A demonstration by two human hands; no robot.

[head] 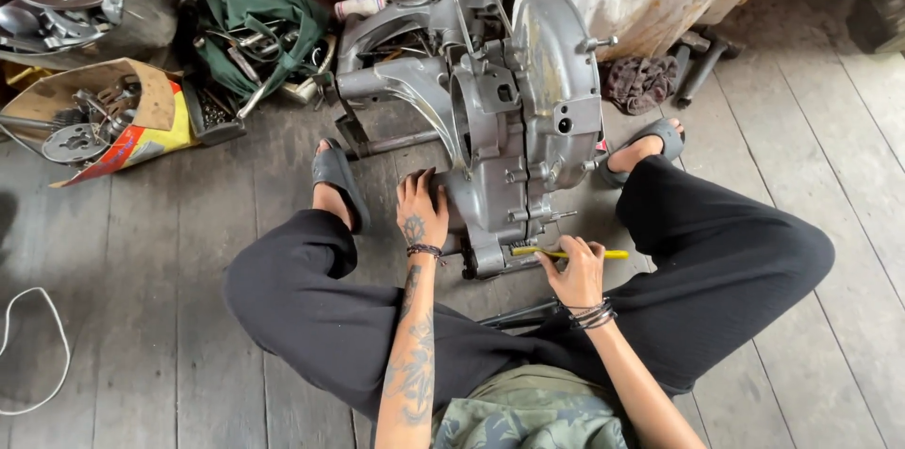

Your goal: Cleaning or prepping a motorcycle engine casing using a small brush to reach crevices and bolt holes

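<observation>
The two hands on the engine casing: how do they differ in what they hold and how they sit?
The left hand lies flat and open against the grey engine casing, gripping nothing; the right hand is closed around a yellow-handled tool at the casing's lower edge. The left hand sits higher up the casing, the right hand lower and nearer the body. Both wrists wear bracelets.

A large engine casing (509, 119) of dull grey cast metal, smooth but smudged, sits on a floor (170, 317) of weathered, matt grey wooden planks. The screwdriver (566, 254) has a glossy yellow plastic handle. Nearby lie a crumpled green cloth (264, 34) and a torn cardboard box (141, 119).
</observation>
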